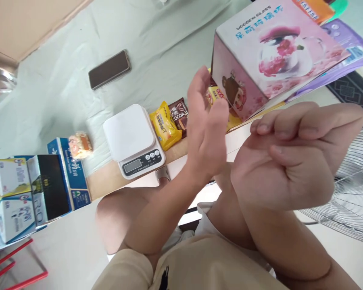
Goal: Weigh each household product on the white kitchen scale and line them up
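Observation:
My left hand (207, 129) is raised above the table edge with its fingers slightly bent and the thumb apart; nothing shows in it. Further right, my right hand (290, 157) is curled into a fist, palm side up, with no object visible in it. Behind my left hand stands a pink glass-cup box (242, 76), with a yellow packet (216, 96) partly hidden beside it. Just left of that hand lie a brown cocoa packet (178, 112) and a yellow snack packet (165, 125). A white kitchen scale (130, 133) sits beside them, its pan bare.
A dark phone (109, 69) lies on the pale green cloth (157, 52). Toward the left are a small wrapped snack (80, 145), a blue toothpaste box (74, 173) and tissue boxes (15, 217). A purple pack (347, 48) lies behind the pink box. A wire fan (357, 185) stands at right.

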`<state>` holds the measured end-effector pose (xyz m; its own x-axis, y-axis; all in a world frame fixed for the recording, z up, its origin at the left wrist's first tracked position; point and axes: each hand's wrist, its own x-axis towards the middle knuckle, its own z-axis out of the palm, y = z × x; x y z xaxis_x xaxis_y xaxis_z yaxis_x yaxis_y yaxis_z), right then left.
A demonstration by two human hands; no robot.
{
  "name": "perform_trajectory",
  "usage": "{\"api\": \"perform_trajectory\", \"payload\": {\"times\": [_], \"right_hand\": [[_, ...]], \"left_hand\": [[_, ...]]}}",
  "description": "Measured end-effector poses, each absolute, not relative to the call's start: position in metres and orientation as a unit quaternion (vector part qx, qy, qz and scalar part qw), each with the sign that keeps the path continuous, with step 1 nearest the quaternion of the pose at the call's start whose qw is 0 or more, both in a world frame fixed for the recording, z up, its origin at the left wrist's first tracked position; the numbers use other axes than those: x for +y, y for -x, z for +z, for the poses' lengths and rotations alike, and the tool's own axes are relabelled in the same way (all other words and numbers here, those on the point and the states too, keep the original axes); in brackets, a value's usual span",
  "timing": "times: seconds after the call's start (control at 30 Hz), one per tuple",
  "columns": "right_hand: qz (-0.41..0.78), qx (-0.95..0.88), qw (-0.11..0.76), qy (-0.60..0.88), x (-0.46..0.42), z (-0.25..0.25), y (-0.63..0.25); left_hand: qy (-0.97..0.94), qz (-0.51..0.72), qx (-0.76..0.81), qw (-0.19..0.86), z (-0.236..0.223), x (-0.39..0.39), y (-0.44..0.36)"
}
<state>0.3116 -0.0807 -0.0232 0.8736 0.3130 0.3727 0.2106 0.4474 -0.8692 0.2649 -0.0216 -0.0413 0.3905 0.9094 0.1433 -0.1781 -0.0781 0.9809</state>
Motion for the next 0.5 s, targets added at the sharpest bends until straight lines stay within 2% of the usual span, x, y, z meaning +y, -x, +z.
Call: {"api": "perform_trajectory", "payload": {"times": [0.17, 0.33, 0.5], "right_hand": [[0.086, -0.288, 0.812, 0.501, -0.073, -0.026, -0.291], [0.178, -0.351, 0.760, 0.517, -0.058, -0.032, -0.246], [0.224, -0.446, 0.688, 0.526, -0.040, -0.046, -0.181]], "left_hand": [[-0.714, 0.452, 0.178, 0.504, -0.028, -0.003, -0.172], [-0.735, 0.492, 0.254, 0.392, -0.030, 0.020, -0.090], [-0.674, 0.586, 0.352, 0.280, -0.066, 0.051, -0.024]]}}
